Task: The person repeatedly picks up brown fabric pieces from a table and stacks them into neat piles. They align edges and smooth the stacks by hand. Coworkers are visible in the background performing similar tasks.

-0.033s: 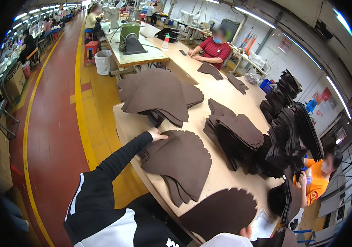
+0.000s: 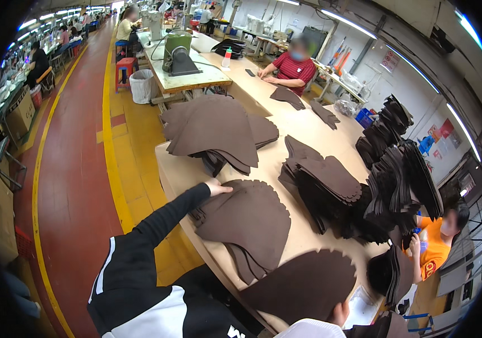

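My left hand (image 2: 218,187) is closed on the upper left edge of a stack of dark brown cut pieces (image 2: 246,217), curved sheets with one scalloped edge. Close to my body, a single brown cut piece (image 2: 303,287) is tilted up from the table, its scalloped edge facing right. My right hand (image 2: 339,313) pinches that sheet by its lower right edge; part of this hand is hidden behind the piece and my pale sleeve. Just beyond my left hand lies another pile of brown pieces (image 2: 213,127).
More brown stacks (image 2: 325,180) and tall black piles (image 2: 398,174) line the table's right side. A co-worker in orange (image 2: 429,248) is at the right, one in red (image 2: 296,70) at the far side. A green machine (image 2: 179,50) stands on a bench beyond the table (image 2: 275,186).
The single brown piece in my right hand has risen slightly and shifted right, with that hand moving up. My left hand and the top of its stack have slid a little to the right.
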Action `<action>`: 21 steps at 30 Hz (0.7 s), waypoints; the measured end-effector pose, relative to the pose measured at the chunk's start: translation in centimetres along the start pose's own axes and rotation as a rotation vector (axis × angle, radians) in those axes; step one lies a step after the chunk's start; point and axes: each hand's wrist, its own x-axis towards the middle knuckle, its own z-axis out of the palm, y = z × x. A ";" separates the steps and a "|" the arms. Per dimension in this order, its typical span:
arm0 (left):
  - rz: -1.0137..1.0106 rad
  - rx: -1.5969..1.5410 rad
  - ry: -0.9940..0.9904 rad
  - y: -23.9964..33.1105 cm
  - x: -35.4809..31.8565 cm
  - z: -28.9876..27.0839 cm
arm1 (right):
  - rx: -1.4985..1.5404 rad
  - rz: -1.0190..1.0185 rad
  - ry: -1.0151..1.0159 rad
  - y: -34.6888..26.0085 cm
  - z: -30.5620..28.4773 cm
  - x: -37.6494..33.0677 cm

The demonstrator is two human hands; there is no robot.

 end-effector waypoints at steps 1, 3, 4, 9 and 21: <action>0.030 0.007 -0.002 0.1 -0.1 0.3 | -0.074 -0.098 0.001 0.2 0.8 1.8; 0.118 0.061 0.045 0.3 -0.7 1.6 | -0.074 -0.079 -0.045 2.6 1.8 7.8; 0.152 0.115 0.067 0.3 -1.3 2.3 | 0.002 -0.060 -0.070 4.6 2.0 10.5; 0.155 0.035 0.018 0.8 -4.4 3.6 | -0.978 -0.060 -0.259 16.3 2.8 19.7; -0.014 -0.328 -0.403 4.1 -6.8 0.1 | 0.031 0.356 0.061 16.7 6.6 9.7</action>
